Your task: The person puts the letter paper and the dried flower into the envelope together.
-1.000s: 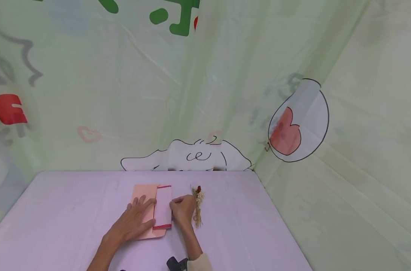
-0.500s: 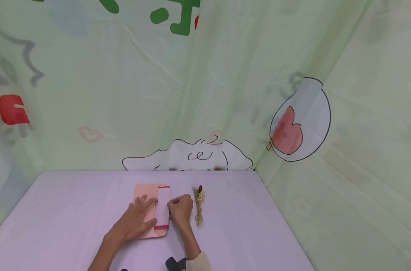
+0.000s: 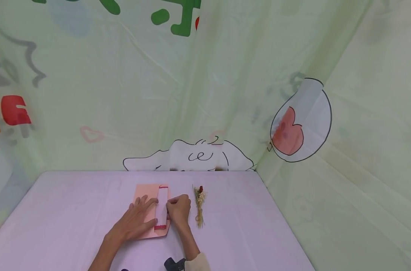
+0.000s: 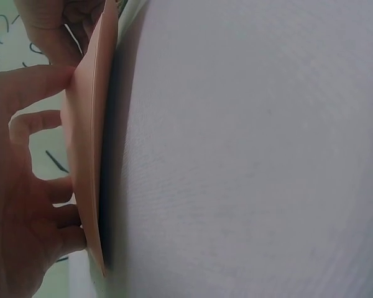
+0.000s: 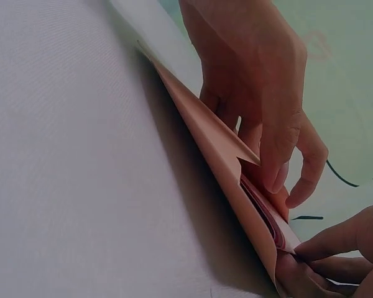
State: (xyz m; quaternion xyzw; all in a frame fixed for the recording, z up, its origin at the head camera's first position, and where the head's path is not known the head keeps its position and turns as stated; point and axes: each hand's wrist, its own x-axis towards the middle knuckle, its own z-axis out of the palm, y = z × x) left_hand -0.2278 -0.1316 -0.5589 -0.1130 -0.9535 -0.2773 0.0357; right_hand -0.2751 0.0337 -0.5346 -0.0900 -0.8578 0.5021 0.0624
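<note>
A salmon-pink envelope (image 3: 146, 191) lies on the table, its opening facing right. A folded white card (image 3: 162, 209) with red ends sticks partly out of that opening; the rest of it is hidden inside. My left hand (image 3: 136, 221) rests on the envelope with fingers spread, thumb and index tips near the opening's edge. My right hand (image 3: 179, 209) pinches the card's right edge between thumb and fingers. The right wrist view shows the card's red-edged layers (image 5: 261, 208) inside the envelope's mouth. In the left wrist view, the envelope (image 4: 84, 130) appears edge-on under the left fingertips.
A small bunch of dried flowers (image 3: 199, 207) with a dark red bloom lies just right of my right hand. The pale lilac table (image 3: 246, 229) runs back to a green printed curtain (image 3: 226, 75). A dark object (image 3: 174, 264) sits by the right sleeve.
My right hand has moved left with the card, which has slid farther into the envelope, so its showing strip is narrower. The left hand has stayed on the envelope.
</note>
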